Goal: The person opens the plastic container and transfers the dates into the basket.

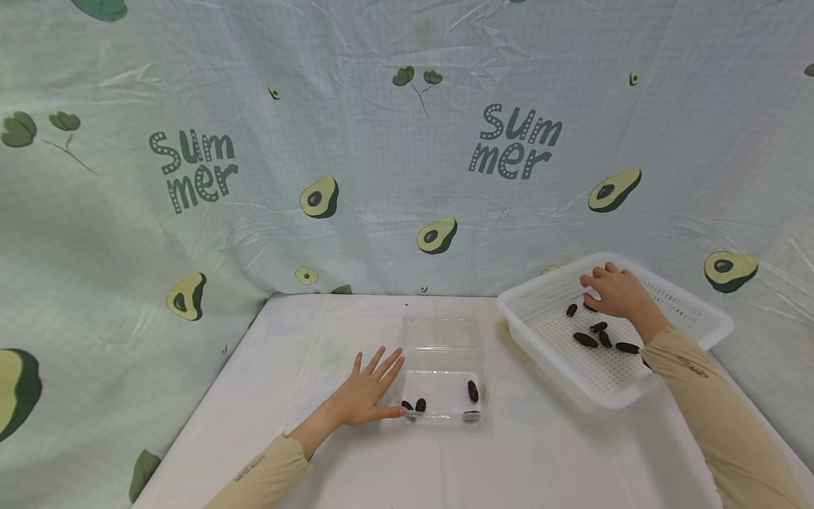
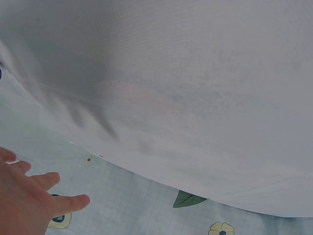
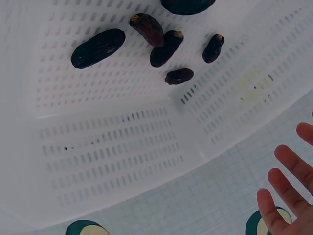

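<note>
My left hand (image 1: 364, 396) is spread flat beside a clear plastic clamshell box (image 1: 443, 378), its thumb at the box's front left corner and its fingers along the left side. Inside the box lie several dark dates, one (image 1: 473, 391) at the right. Over the far part of a white perforated basket (image 1: 683, 311), my right hand (image 1: 615, 291) hovers with fingers loosely bent and apart. Nothing shows between those fingers in the right wrist view. Several more dates lie on the basket floor, among them a long one (image 3: 98, 48) and a small one (image 3: 179, 76).
A white cloth covers the table (image 1: 375, 466). Behind it hangs a pale curtain (image 1: 381, 155) printed with avocados and lettering. The box's lid (image 1: 443, 332) stands folded back toward the curtain. The basket's raised rim (image 1: 540, 353) faces the box.
</note>
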Tool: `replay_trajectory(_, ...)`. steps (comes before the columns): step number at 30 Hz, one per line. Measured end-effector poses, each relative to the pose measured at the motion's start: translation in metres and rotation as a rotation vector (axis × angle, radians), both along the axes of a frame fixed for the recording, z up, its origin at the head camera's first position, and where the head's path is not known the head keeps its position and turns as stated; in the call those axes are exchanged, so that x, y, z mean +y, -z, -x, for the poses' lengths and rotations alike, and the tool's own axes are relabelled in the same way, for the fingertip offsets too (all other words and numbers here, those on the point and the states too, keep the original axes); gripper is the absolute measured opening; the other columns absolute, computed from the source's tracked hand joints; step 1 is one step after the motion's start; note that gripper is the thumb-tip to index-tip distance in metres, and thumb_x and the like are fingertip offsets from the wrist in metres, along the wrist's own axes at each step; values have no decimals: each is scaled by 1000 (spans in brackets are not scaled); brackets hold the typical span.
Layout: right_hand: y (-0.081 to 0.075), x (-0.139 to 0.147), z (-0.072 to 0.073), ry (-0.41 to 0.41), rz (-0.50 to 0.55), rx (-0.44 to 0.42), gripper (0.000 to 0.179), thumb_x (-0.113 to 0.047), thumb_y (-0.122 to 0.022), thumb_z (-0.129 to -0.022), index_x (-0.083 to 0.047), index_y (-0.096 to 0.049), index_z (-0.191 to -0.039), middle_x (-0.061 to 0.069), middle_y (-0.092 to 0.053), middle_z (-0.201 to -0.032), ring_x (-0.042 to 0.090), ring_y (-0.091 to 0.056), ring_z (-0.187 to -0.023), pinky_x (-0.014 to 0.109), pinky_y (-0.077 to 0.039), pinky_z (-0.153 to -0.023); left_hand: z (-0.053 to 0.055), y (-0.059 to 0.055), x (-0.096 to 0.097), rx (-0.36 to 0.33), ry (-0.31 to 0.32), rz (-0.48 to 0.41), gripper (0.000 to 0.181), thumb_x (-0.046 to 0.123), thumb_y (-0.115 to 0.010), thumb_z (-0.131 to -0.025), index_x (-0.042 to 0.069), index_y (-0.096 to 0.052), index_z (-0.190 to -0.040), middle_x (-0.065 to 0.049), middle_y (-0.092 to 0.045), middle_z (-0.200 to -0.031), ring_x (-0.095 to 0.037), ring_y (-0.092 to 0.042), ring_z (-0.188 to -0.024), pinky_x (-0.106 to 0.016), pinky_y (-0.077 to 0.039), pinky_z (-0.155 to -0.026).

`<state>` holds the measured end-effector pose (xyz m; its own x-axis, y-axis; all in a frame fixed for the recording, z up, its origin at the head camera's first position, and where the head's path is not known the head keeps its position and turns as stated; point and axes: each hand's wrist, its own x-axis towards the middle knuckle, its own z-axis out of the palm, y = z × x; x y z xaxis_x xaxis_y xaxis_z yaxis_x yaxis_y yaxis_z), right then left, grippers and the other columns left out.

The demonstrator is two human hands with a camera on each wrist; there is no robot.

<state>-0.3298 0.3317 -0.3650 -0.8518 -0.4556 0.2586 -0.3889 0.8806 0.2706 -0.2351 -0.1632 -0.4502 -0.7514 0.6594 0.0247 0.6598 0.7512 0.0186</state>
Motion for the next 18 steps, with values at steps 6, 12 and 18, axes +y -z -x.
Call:
replay_trajectory(6,-4,-6,-4,-43,32,10,11,-17,-63,-79,-10,-60,-87,5,-52,-76,23,-43,-69,37,-38,-51,0,1,0,5,1,2,88,66,-38,-82,10,-11,-144,-4,-6,-152,-34,-8,-138,-66,-14,-100)
replay_trajectory(12,-9,-17,-13,-127,79,28,5,-14,-64,-77,-13,-61,-81,2,-53,-74,21,-44,-68,33,-37,-49,1,1,0,5,11,3,88,67,-36,-82,8,-13,-144,-6,-7,-152,-36,-10,-137,-66,-14,-99)
replay_trajectory(18,-20,-34,-25,-231,100,83,8,-11,-67,-74,-14,-61,-79,2,-55,-74,20,-45,-69,32,-37,-51,1,2,0,1,6,2,89,67,-37,-82,8,-13,-144,-6,-7,-152,-36,-11,-137,-66,-13,-100)
